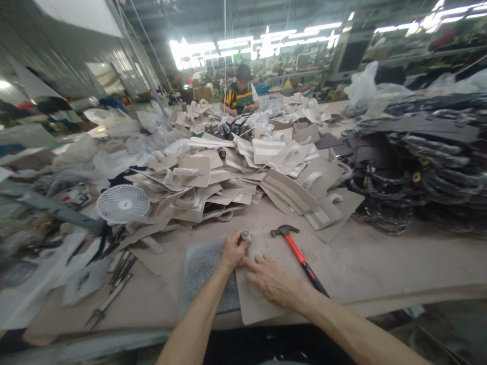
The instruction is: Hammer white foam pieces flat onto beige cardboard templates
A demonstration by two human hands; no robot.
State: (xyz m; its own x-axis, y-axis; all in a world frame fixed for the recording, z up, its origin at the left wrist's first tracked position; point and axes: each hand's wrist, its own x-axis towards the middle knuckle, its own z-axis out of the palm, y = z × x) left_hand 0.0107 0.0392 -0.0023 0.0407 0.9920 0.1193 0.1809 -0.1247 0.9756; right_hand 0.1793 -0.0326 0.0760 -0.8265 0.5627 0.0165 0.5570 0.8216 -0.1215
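Workbench seen from the wearer's head. The left hand [233,251] pinches a small round-topped piece [245,235] between thumb and bent fingers, over the far part of a pale panel [255,306]; the grip probably serves to keep the piece from tipping, though its lower end is hidden. The right hand [272,281] holds nothing visible: its fingers, slightly spread and partly bent, rest on the panel, apparently to stop it sliding and keep it flat. The panel lies at the near edge of the table [365,268], overlapping the right side of a grey slab [201,276], which presumably gives firm backing and spares the tabletop. A claw hammer [297,251] lies just right of the panel, head far and handle near, a placing that would suit the right hand. Similar panels [194,170] are heaped beyond, leaving the near strip for working; slim tools [122,271] lie to the left, near a white fan [124,204], and dark wrapped goods [403,152] are stacked separately at right, perhaps to avoid mixing
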